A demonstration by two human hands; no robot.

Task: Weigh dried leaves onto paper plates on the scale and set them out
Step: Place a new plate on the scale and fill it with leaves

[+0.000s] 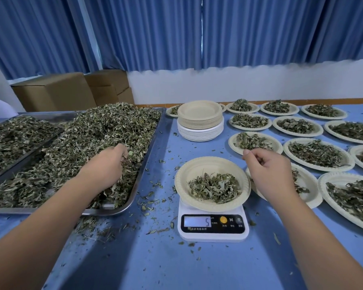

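Leaves point(215, 187) sit on the plate point(212, 183) atop the scale point(213, 226) (display reading 5), so the left hand point(107, 162) digs into the tray point(122, 209) pile at left, fingers closing on more, while the right hand point(267, 167) hovers loosely curled, seemingly empty, just beside the plate.

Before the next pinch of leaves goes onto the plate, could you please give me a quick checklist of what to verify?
1. Plate sits on scale: ok.
2. Display lit, shows a 5: ok; target weight: cannot tell.
3. Left hand in the tray's leaf pile: ok; grip: cannot tell.
4. Right hand clear of the plate: cannot tell; it hovers by the rim.
5. Spare plates stacked nearby: ok.
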